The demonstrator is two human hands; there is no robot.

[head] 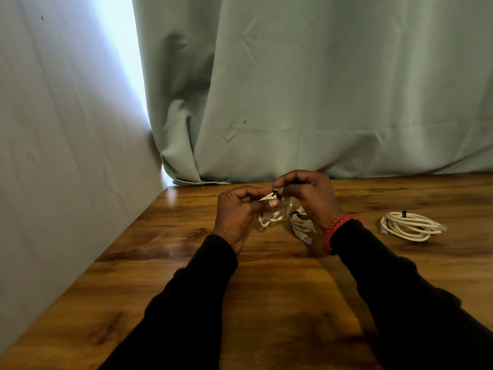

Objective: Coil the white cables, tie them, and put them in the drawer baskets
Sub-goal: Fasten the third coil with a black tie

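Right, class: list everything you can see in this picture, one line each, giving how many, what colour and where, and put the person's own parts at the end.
Held cable coil: one, white, between both hands above the table.
Black tie: one, black, round the held coil at the fingertips.
Middle cable coil: one, white with a black tie, on the table, partly behind the right wrist.
Right cable coil: one, white with a black tie, on the table to the right.
Table: one, brown wood grain, across the lower picture.
Curtain: one, pale green, behind the table.
Wall panel: one, pale grey, on the left.
Bracelet: one, red, on the right wrist.
Left hand: grips the held coil.
Right hand: pinches the tie.
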